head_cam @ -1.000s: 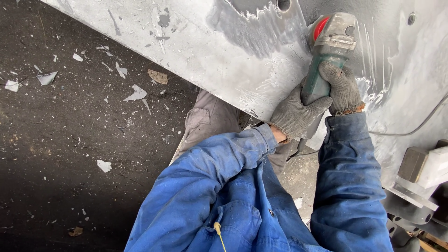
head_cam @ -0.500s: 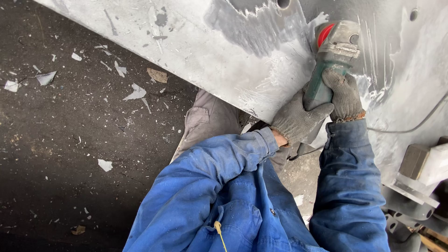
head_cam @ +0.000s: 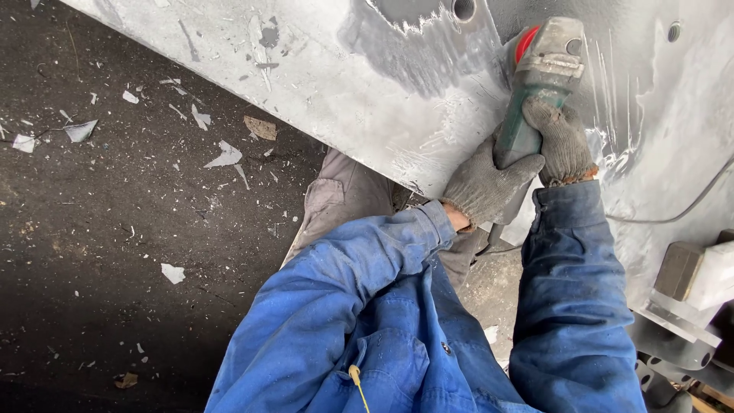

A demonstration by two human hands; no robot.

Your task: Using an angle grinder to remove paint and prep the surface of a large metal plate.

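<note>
At two o'clock of the view, the green and grey angle grinder (head_cam: pixel 539 84) lies against the big grey metal panel (head_cam: pixel 321 84). The left gloved hand (head_cam: pixel 489 183) closes its grip on the grinder's body, and the right gloved hand (head_cam: pixel 564 141) closes just above. Near the tool the paint is already ground to bare metal; towards ten o'clock much coating remains. The panel's lower edge runs just beside the left hand, and the dark floor (head_cam: pixel 115 252) with paint flakes gives open room at eight o'clock.

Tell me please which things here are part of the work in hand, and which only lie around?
In use:
- green angle grinder with grey head
- left hand in grey knit glove
- right hand in grey knit glove
- large grey scuffed metal panel

Lying about:
- pale paint flakes on the dark ground
- grey block
</note>
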